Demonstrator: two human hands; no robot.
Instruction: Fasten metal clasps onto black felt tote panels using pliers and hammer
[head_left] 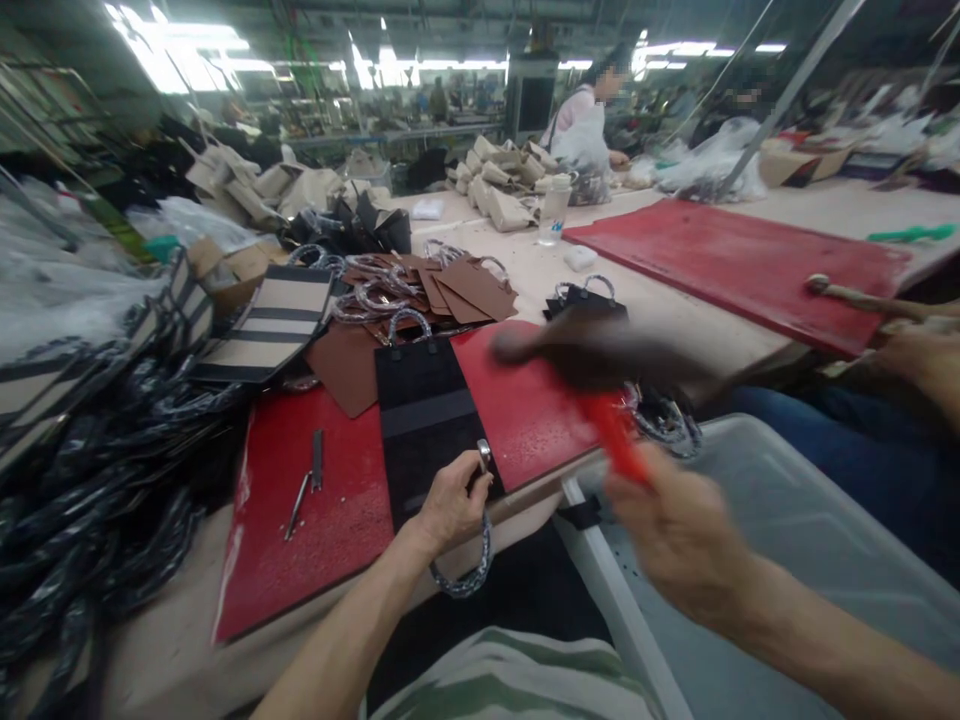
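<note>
My left hand point(454, 497) is closed in a pinch around a small shiny metal tool point(484, 457), held near the front edge of a black bag panel point(427, 430). A plastic-wrapped handle point(469, 575) loops down below that hand, over the table edge. A second wrapped handle point(409, 318) arches from the panel's far end. My right hand point(675, 520) grips the red handle of a hammer point(619, 440), raised to the right of the panel; its dark head is blurred by motion. The panel lies across a red mat point(315, 540).
Two slim metal tools point(317, 460) lie on the mat's left. Brown panels point(349, 365) and wrapped handles are heaped behind, with more bags piled left. A grey plastic bin point(750, 470) stands at right. Another person's hand point(926, 350) holds a hammer by a second red mat point(735, 255).
</note>
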